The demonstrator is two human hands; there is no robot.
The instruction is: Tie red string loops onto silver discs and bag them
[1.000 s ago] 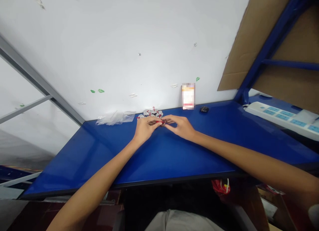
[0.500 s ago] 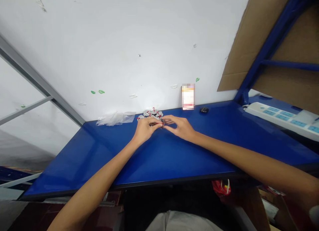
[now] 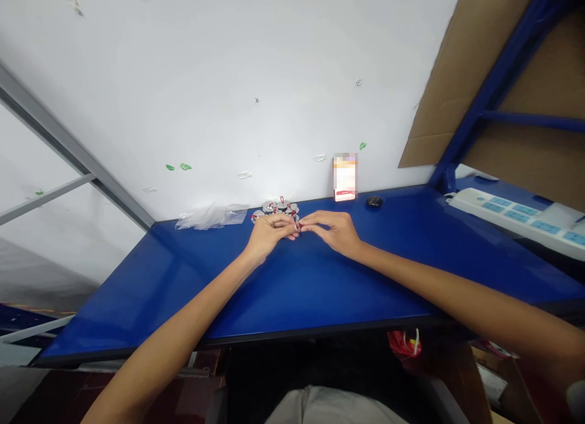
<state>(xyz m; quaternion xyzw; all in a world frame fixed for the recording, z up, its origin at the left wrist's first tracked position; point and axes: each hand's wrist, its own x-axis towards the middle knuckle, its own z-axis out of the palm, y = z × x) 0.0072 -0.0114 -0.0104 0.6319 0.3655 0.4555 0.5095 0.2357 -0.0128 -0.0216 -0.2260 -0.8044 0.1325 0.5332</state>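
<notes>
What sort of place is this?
Probably a small workshop: red-looped silvery discs cluster on a blue table, with what look like clear plastic bags nearby and a power strip at the right.

Blue table (image 3: pixel 320 296), clear bags (image 3: pixel 210 217), red-looped discs (image 3: pixel 283 207), phone (image 3: pixel 345 177), black object (image 3: pixel 375 201)

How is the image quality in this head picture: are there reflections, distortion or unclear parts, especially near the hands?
Head view: pale reflections on the left of the blue tabletop; the smartphone glows, mostly pixelated; wide-angle distortion seems to stretch the power strip at right; the small item between the left hand and right hand is too tiny to identify.
</notes>
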